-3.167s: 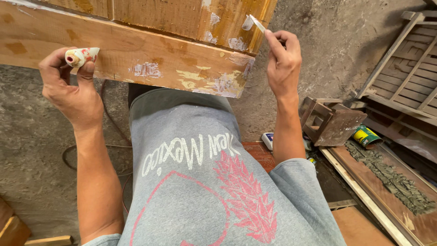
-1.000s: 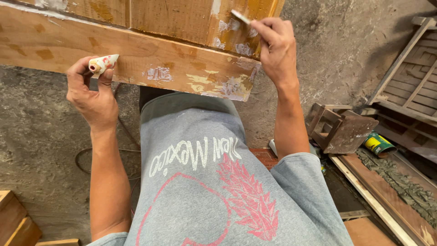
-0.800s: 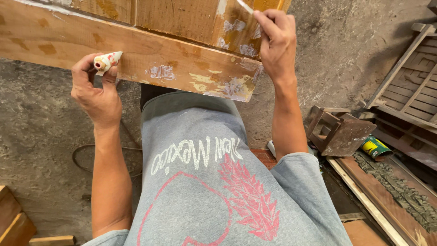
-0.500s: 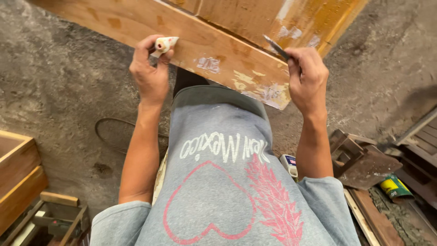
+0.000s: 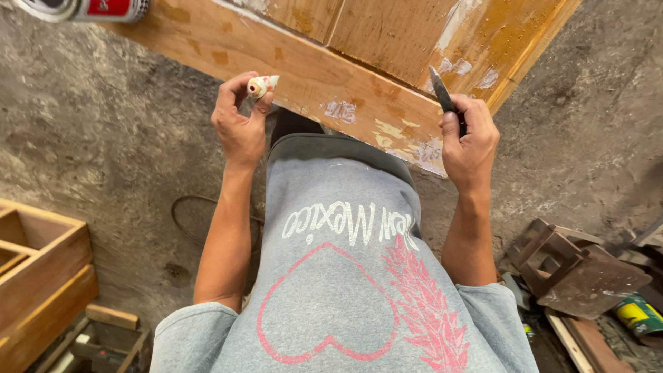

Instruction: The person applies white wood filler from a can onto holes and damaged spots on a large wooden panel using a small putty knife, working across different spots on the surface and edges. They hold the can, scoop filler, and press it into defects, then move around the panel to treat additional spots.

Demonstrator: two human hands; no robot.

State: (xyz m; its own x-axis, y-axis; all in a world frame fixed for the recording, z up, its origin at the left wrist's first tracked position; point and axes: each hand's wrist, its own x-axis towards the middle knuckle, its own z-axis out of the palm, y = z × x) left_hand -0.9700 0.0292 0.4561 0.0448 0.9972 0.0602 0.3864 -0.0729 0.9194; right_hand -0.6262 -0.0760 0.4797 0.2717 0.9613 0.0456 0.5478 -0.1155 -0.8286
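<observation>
Both forearms raised forward, elbows bent; left hand [image 5: 238, 124] with thumb and forefinger pinched together, right hand [image 5: 469, 141] closed in a fist, knuckles up.

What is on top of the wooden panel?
On the panel: white filler patches and, at the far left edge, a can, partly cut off. The blade in the right hand hovers over it.

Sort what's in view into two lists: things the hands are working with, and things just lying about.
In use:
- left hand pinching a small lump of pale filler
- right hand gripping a putty knife
- wooden panel with pale patches

Lying about:
- can on the panel's top edge
- wooden crate, left
- cable on the floor
- dark wooden block, right
- green-and-yellow tin
</observation>
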